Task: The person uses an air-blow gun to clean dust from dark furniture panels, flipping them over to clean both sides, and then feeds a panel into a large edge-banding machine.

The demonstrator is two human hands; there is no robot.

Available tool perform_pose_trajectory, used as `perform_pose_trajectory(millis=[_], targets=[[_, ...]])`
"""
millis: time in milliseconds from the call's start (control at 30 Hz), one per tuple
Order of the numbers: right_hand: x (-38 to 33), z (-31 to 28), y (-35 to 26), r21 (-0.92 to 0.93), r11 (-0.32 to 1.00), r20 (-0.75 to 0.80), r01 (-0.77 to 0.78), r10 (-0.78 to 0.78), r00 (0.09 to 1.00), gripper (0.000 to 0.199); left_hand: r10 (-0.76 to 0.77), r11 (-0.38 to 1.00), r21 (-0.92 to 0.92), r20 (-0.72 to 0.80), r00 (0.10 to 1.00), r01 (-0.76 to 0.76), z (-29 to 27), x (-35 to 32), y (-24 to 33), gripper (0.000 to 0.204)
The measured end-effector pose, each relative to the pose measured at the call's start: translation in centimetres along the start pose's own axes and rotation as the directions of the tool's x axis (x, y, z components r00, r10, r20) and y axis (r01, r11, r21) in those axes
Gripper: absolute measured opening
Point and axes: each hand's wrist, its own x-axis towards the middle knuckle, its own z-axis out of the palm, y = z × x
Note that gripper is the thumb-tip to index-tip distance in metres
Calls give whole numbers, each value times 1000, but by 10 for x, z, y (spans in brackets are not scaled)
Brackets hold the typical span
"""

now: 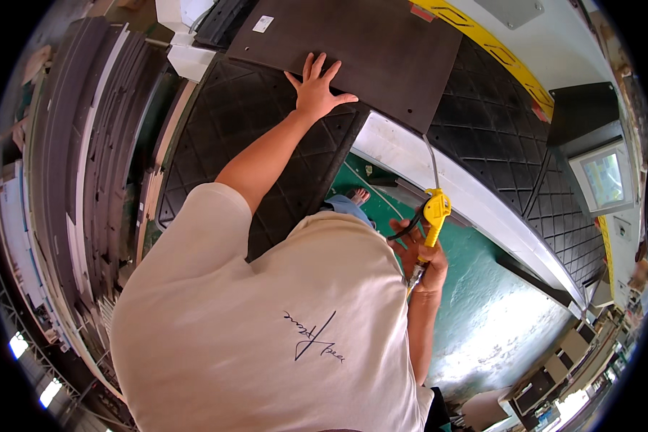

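Note:
A dark brown flat board (381, 54) lies on the black grooved machine table (266, 122) at the top of the view. My left hand (315, 93) rests on the board's near edge, fingers spread and nothing in them. In my right hand (430, 270), at waist height to the right, is a yellow air blow gun (436, 209). The fingers wrap round its handle, and its thin metal nozzle (432, 155) points toward the board's near right corner. A black hose loop hangs beside the gun. A white label (263, 24) is stuck on the board's far left part.
Stacks of dark panels (101, 144) stand close on my left. A white metal rail (475, 187) edges the table on the right. Beyond it are a yellow guard strip (497, 47) and a control box with a screen (603, 176). Green floor (475, 281) shows below.

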Motion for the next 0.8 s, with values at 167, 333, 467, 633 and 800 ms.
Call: perform_pose_trajectory(millis=[167,333,467,633,800], targets=[[10,5,6,31,997,77,-70,67,995,79,28,999,24,2,1000,-28,8,27,-5,101],[31,48,-26,-90,991,127,-94,105,986,64,34,999,41,7,999,-34,6,33,-10,102],[57,114,-59,-378,911,126,163,-124,984,58,-3,998,67,86,996,-3,-3,36,-1,106],[84,184,-87,-516,757,100,402,-413,905,62,-13,996,87,110,994,3,-6,37,-1,108],[106,213,-92,-508,698,125,505,-521,845,60,-18,997,79,110,994,10,-5,35,-1,111]])
